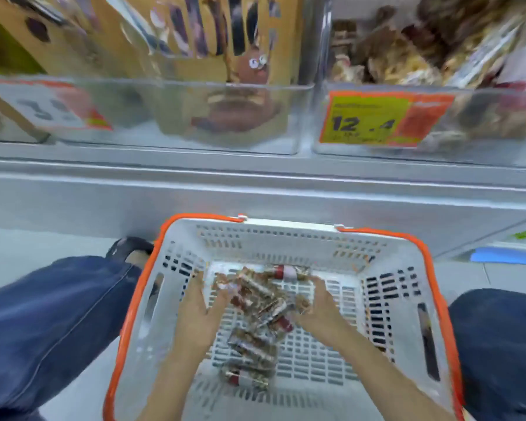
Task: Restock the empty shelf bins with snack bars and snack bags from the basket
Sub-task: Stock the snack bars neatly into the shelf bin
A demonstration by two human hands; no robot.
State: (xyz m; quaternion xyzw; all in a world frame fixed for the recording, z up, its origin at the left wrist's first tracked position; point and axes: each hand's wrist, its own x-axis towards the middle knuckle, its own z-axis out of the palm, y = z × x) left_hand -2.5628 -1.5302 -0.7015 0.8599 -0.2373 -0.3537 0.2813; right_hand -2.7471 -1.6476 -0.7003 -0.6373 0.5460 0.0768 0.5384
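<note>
A white basket with an orange rim [386, 268] stands on the floor between my knees. A heap of clear-wrapped snack bars [257, 317] with red ends lies on its slatted bottom. My left hand [201, 308] presses on the left side of the heap, fingers spread and fairly straight. My right hand [316, 305] closes on the right side of the heap, fingers curled round some bars. Above, a clear shelf bin [170, 117] holds a tan snack box, and the clear bin on the right [483, 123] holds brown snack bags.
A grey shelf ledge [255, 189] runs across just beyond the basket. A yellow and orange price tag [377, 120] reading 12.4 hangs on the right bin. My denim-clad knees [52, 314] flank the basket, and a dark shoe [128, 247] shows at its left.
</note>
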